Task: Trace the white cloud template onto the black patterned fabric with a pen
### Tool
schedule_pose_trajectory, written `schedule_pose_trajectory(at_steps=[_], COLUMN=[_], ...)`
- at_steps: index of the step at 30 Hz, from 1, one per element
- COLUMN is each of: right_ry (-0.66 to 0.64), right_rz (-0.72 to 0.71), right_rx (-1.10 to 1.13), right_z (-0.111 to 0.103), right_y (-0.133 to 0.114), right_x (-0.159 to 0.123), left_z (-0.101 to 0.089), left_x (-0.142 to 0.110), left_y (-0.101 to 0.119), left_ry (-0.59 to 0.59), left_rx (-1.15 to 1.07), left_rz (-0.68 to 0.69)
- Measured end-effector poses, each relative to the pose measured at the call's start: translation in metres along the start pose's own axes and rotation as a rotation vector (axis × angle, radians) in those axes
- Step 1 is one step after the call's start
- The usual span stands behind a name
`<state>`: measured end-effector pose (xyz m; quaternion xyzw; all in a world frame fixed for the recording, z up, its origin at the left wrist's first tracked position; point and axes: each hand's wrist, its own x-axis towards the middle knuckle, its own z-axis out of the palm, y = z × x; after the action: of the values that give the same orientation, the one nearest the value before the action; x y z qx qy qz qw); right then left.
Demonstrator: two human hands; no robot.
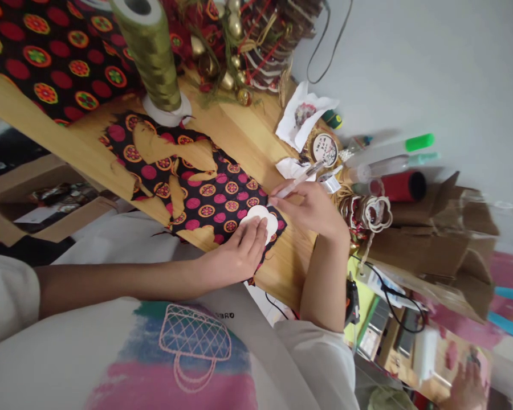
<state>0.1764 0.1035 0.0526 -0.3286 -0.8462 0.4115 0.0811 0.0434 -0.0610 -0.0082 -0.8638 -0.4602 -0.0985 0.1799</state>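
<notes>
My left hand (239,250) presses its fingers down on a white flower-shaped piece (271,223), which lies flat on the dark patterned fabric (209,196). The fabric has pink dots and orange round motifs, with several ragged holes cut out of it. Close to the flower's edge, my right hand (314,210) pinches a slim, pale pen (301,179) between thumb and fingers. The pen's tip is hard to make out near the fabric.
A large olive thread spool (154,57) stands at the back left of the wooden table (239,128). Gold baubles (235,25), a round tin (325,149) and bottles line the wall side. A paper bag (444,245) and another person's hand (468,381) are at right.
</notes>
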Motion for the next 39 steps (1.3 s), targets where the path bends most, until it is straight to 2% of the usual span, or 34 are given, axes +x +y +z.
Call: schedule_pose_trajectory(at_steps=[9, 16, 20, 25, 29, 33, 39], right_ry=[0.005, -0.075, -0.063, 0.012, 0.054, 0.159, 0.331], right_rz=[-0.086, -0.062, -0.048, -0.015, 0.069, 0.151, 0.253], right_rx=[0.058, 0.058, 0.044, 0.047, 0.118, 0.279, 0.381], right_z=[0.007, 0.016, 0.016, 0.010, 0.010, 0.022, 0.039], right_y=[-0.009, -0.008, -0.007, -0.004, 0.001, 0.005, 0.010], right_x=[0.003, 0.006, 0.006, 0.005, -0.002, -0.014, -0.027], left_z=[0.001, 0.002, 0.002, 0.002, -0.001, -0.004, -0.002], left_x=[-0.001, -0.001, -0.001, -0.001, 0.000, 0.001, 0.001], left_y=[0.000, 0.001, 0.001, 0.000, -0.002, -0.003, -0.002], left_ry=[0.018, 0.014, 0.011, -0.003, -0.011, -0.020, 0.004], left_rx=[-0.019, -0.036, -0.028, -0.012, -0.003, -0.011, -0.059], left_rz=[-0.001, 0.009, 0.003, 0.014, 0.013, 0.014, 0.007])
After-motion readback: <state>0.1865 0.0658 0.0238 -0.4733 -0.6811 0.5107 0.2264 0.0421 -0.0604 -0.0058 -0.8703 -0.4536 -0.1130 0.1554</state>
